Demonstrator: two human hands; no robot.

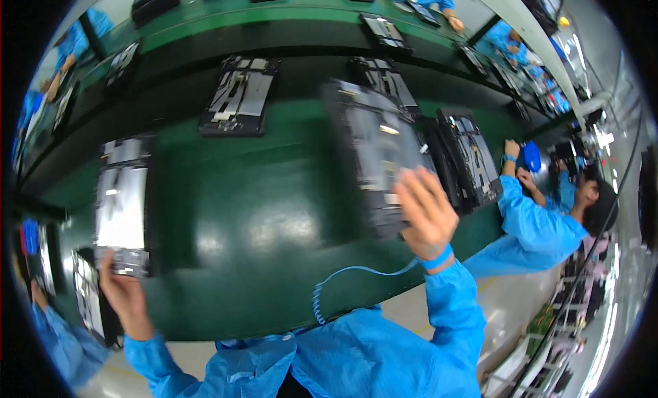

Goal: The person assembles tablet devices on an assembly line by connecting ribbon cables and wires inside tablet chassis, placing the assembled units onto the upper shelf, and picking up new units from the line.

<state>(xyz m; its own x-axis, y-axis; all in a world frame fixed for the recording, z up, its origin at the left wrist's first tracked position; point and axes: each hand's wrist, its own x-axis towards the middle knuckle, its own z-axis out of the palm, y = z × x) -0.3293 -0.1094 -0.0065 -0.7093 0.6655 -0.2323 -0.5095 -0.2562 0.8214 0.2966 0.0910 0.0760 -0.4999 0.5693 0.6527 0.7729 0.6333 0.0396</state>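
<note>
At the left of the bench, my left hand (123,295) is closed on the near end of an opened tablet (122,206) in a black frame. Its thumb lies over the edge and a bright silver plate shows inside. To the right, my right hand (426,213) grips the right side of a second opened tablet (373,144), which is tilted and smeared by motion. A blue band with a coiled cord (317,299) circles my right wrist. Just beyond that hand, several black frames are stacked, topped by another opened tablet (473,155).
Farther back on the green bench (240,206) lie an opened tablet (240,96) and another (391,83) partly behind the raised one. A dark conveyor strip (308,72) crosses behind, carrying more tablets. A co-worker in blue (541,213) works at the right; others sit across and at the left.
</note>
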